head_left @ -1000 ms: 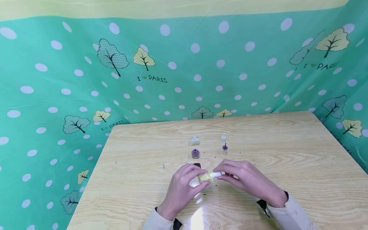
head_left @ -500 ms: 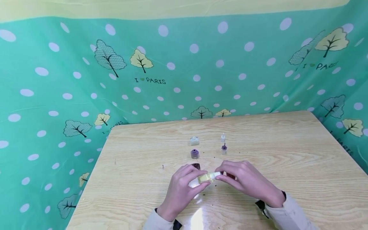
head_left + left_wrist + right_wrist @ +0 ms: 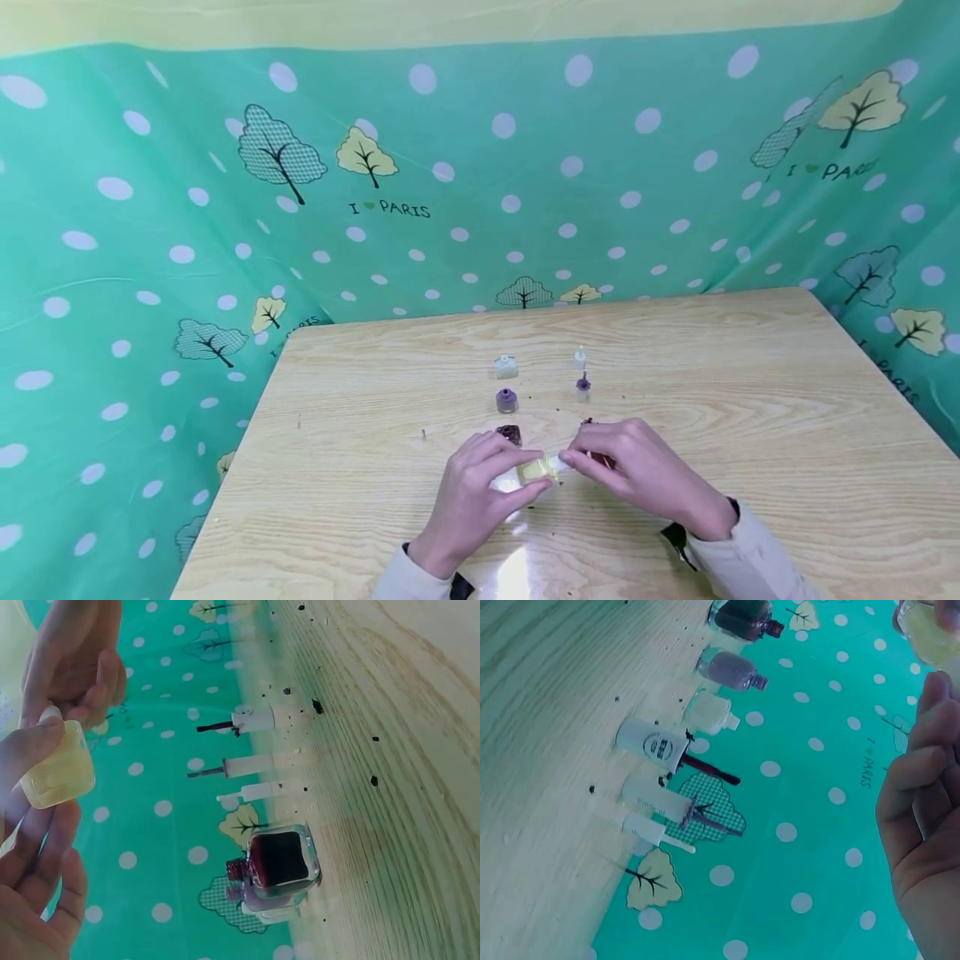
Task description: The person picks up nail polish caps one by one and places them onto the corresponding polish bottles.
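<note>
My left hand (image 3: 480,490) grips a small nail polish bottle (image 3: 532,471) of pale yellow between thumb and fingers, tilted above the table. The bottle's white cap (image 3: 560,463) is pinched by my right hand (image 3: 641,467), and cap and bottle are together. Beyond the left hand stand three uncapped bottles: dark red (image 3: 285,859), purple (image 3: 507,401) and white (image 3: 506,367). To their right, brush caps stand upright with brushes up: a white one (image 3: 580,358), a purple one (image 3: 583,385) and a dark red one (image 3: 652,742), mostly hidden behind my right hand in the head view.
The wood-grain table (image 3: 360,467) carries several small dark specks (image 3: 318,706) near the bottles. Behind it hangs a green dotted cloth (image 3: 420,275) with printed trees. A tiny sliver (image 3: 423,434) lies left of the bottles.
My right fingers have shifted round the white cap, the thumb now lying further along it. The dark red brush tip has come into view above that hand. The left hand keeps its hold.
</note>
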`<act>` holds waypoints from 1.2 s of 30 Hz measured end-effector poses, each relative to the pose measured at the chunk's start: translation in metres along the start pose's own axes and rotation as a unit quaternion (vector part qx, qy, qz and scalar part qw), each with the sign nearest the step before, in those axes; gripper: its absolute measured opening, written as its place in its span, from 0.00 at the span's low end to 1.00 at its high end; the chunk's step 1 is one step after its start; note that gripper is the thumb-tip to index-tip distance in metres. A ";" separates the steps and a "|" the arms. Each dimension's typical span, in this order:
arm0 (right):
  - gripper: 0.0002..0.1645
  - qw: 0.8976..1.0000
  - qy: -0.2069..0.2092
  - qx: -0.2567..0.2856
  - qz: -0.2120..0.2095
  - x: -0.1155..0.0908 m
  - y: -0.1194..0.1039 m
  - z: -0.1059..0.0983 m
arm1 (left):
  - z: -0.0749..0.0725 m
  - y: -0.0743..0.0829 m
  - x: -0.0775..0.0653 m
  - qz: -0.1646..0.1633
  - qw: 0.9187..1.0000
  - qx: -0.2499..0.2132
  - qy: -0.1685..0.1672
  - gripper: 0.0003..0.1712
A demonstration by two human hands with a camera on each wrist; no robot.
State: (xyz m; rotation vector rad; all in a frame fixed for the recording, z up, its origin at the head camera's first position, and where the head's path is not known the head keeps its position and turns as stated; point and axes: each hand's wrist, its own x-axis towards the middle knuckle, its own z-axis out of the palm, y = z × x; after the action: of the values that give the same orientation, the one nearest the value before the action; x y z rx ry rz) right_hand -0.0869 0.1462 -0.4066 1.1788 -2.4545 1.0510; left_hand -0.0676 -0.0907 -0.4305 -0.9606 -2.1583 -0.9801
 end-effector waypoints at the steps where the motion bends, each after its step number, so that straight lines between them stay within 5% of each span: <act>1: 0.08 1.000 0.003 0.000 -0.004 0.000 0.000 0.000 | 0.000 0.000 -0.001 0.000 1.000 -0.001 0.000 0.17; 3: 0.03 1.000 0.008 -0.004 -0.020 -0.001 0.000 0.000 | 0.000 -0.001 -0.002 -0.001 1.000 0.000 -0.001 0.17; 7: 0.15 0.998 0.003 0.002 -0.056 -0.002 0.002 -0.002 | 0.001 -0.003 -0.003 -0.003 1.000 0.004 -0.005 0.17; 11: 0.15 0.997 -0.006 0.008 -0.081 -0.001 0.003 -0.003 | 0.001 -0.004 -0.004 -0.004 1.000 0.009 -0.007 0.16; 22: 0.07 0.996 0.012 -0.041 -0.072 -0.001 0.000 0.000 | 0.001 -0.001 -0.006 -0.006 1.000 0.007 -0.013 0.16; 36: 0.08 0.998 -0.010 -0.049 0.049 -0.004 -0.006 0.008 | 0.003 0.001 -0.005 0.058 0.995 0.077 0.013 0.17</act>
State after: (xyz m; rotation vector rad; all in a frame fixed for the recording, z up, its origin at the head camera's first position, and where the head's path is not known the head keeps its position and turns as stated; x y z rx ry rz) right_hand -0.0788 0.1405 -0.4115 1.0554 -2.5709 0.9354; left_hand -0.0645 -0.0894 -0.4354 -0.9826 -2.0965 -0.7557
